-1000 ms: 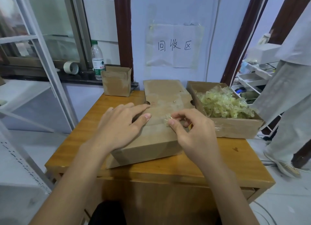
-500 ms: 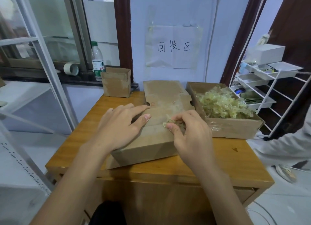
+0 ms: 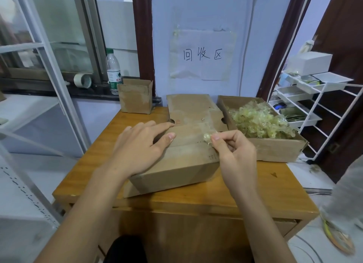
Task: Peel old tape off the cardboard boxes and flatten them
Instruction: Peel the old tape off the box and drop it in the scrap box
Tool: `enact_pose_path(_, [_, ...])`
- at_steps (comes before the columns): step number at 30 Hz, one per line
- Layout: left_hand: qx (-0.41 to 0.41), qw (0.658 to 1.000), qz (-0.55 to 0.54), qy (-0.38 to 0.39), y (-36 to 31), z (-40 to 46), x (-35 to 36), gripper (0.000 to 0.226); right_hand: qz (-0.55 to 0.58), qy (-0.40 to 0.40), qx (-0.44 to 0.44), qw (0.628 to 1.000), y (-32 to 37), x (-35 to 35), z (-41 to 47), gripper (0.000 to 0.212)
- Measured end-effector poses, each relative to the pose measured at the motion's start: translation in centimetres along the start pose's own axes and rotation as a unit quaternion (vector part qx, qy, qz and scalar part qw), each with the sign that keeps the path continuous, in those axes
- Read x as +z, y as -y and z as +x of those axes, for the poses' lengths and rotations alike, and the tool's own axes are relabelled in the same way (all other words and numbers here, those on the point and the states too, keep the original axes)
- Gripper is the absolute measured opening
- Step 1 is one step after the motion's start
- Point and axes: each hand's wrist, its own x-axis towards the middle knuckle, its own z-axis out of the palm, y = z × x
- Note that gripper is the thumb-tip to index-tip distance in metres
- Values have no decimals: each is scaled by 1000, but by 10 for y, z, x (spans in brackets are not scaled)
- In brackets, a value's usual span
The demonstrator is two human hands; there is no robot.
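A plastic water bottle [image 3: 113, 72] stands on the dark window ledge [image 3: 59, 89], near a roll of tape [image 3: 82, 80]. A paper sign [image 3: 203, 54] hangs on the wall. A white wire rack [image 3: 318, 105] with trays stands at the right, carrying a white box [image 3: 312, 62].

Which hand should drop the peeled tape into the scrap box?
Right. The right hand already pinches the tape wad, and the scrap box lies just to its right. The left hand lies flat on the box, steadying it.
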Motion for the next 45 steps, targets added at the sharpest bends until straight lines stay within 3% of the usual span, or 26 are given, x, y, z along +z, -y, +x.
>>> enact_pose_path(7, [0,1000,-5,3,1,1,0,56,186,6,133,974,-8,-1,6,10])
enact_pose_path(10, [2,1000,-6,3,1,1,0,55,203,8,127,971,-7,-1,8,6])
enact_pose_path(18, [-4,1000,1,2,-1,0,0,55,-24,35,1,999,1,-1,10,20])
enact_pose_path(22, [-4,1000,4,5,-2,0,-1,56,-194,43,-95,975,9,5,9,35])
enact_pose_path(25, [0,1000,3,2,-2,0,-1,57,-250,55,-158,954,12,9,5,34])
enact_pose_path(31, [3,1000,4,-2,1,1,0,58,-258,118,-106,953,22,3,13,14])
enact_pose_path(33, [3,1000,7,-3,1,2,0,57,-292,118,-86,945,23,5,14,25])
enact_pose_path(35, [3,1000,8,-6,1,3,1,55,-358,105,-93,923,24,9,8,35])
enact_pose_path(39, [9,1000,10,-10,1,0,3,55,-407,33,-171,897,22,18,-12,14])
enact_pose_path(41, [10,1000,9,-14,2,-2,4,56,-401,12,-163,902,22,20,-10,6])
enact_pose_path(45, [15,1000,6,-14,4,-2,6,58,-359,13,-101,928,23,19,1,13])
